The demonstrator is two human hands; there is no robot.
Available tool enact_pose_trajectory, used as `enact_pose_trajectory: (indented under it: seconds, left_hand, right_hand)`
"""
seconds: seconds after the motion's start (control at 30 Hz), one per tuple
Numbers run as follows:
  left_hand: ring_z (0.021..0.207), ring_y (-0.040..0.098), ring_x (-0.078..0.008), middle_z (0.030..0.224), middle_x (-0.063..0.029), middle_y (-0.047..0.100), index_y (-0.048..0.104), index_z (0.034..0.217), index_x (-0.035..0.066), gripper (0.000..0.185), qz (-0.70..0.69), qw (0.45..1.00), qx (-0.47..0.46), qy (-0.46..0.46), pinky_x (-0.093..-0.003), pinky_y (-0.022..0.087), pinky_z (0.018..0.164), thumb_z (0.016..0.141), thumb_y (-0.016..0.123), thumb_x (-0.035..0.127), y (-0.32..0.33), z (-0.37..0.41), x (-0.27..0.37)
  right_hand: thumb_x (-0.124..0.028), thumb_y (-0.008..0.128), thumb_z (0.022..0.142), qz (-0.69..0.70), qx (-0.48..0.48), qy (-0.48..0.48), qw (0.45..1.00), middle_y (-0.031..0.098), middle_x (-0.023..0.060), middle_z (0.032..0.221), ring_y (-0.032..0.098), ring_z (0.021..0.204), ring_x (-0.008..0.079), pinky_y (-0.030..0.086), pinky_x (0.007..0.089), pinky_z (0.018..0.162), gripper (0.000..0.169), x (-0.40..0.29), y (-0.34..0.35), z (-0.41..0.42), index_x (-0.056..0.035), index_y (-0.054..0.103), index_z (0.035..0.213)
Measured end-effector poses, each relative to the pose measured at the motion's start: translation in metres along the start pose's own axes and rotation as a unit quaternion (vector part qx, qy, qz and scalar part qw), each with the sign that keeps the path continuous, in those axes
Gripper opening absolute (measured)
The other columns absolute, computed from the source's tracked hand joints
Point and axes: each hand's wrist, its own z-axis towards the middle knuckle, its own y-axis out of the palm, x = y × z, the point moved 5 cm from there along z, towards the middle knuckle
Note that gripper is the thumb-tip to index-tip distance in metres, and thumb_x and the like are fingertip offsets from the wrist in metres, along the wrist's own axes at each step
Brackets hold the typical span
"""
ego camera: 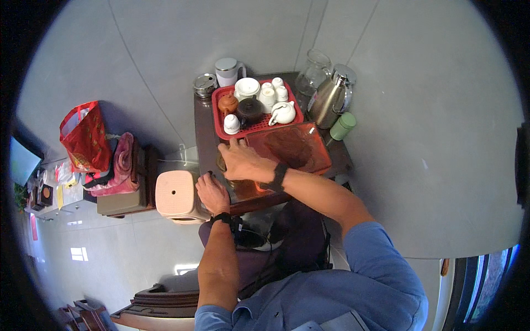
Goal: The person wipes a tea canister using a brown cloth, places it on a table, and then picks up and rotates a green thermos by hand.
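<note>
My right hand (242, 161), with a black band on its wrist, reaches over the dark wooden table, its fingers curled downward. A brownish object (221, 160) shows partly beside its fingers; the hand covers most of it, and whether it is gripped is unclear. My left hand (213, 193) is at the table's left front edge, near a small dark item (210, 173). A translucent red tray or lid (298, 149) lies right of my right hand. Behind it, a red perforated tray (265, 125) carries a brown teapot (228, 103), a dark teapot (250, 110), a white teapot (283, 113) and several white cups (267, 96).
A steel thermos jug (329, 99), a glass pitcher (314, 72) and a green canister (343, 126) stand at the right. A lidded mug (227, 72) and a metal-lidded jar (205, 85) are at the back left. A plastic stool (174, 192) stands left, near a red bag (86, 138).
</note>
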Motion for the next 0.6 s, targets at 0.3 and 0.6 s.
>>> enact_pose_trajectory:
  seconds: [0.3,0.6]
  left_hand:
    - [0.105,0.059,-0.0345,0.113,-0.0121,0.064,0.066,0.11,0.007,0.019,0.036,0.999,-0.011,0.017,-0.0453,0.047,0.087,0.091,0.064,0.011,-0.014,0.005,-0.004]
    - [0.106,0.056,-0.0373,0.113,-0.0144,0.061,0.064,0.11,0.006,0.019,0.015,0.998,-0.066,0.001,-0.0472,0.046,0.088,0.091,0.064,0.011,-0.007,0.005,0.01]
  right_hand:
    - [-0.035,0.083,0.072,-0.028,0.207,-0.028,0.978,0.061,0.0297,0.12,0.06,0.114,0.0442,0.05,0.0478,0.101,0.076,0.027,-0.197,0.032,0.0045,0.057,0.132]
    - [-0.031,0.081,0.07,-0.043,0.32,0.128,0.938,0.06,0.0303,0.127,0.06,0.122,0.045,0.053,0.0481,0.1,0.069,0.229,-0.26,0.181,0.0068,0.061,0.124]
